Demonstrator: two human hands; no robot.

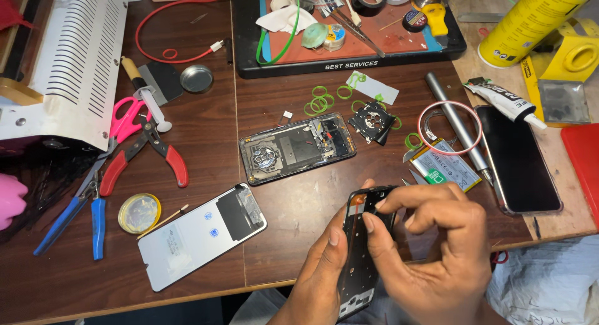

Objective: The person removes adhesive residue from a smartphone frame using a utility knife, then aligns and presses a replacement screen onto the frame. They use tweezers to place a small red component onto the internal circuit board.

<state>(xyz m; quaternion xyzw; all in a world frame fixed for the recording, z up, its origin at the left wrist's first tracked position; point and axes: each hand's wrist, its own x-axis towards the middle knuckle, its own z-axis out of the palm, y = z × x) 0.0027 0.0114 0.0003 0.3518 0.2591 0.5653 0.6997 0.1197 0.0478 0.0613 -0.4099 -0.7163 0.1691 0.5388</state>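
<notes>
Dark wood desk (287, 237) crowded with phone repair gear, seen from above. Near its front edge the left hand (321, 269) props a black phone frame (362, 250) upright from below, thumb along its left rail, so the top end faces the person. The right hand (446, 250) pinches that top corner with thumb and forefinger, its grip closed on the frame, seemingly to work on a small part there; what sits under the fingertips is hidden. The frame's lower end runs toward the picture's bottom edge, and both wrists are cut off.

Behind the hands, laid flat within reach, is an opened phone body (296, 148) with its insides facing up, and beside it a small black camera module (371, 122) among green rubber rings (319, 103). A white back panel (199, 234) lies face down to the left, a battery (446, 166) and a dark screen (518, 159) to the right. Red pliers (146, 153) and pink scissors (125, 119) rest farther left, a black tray (349, 65) of tapes at the back. The yellow can (530, 22) is cropped at the top, and the pink thing at the left edge is too cut off to tell.
</notes>
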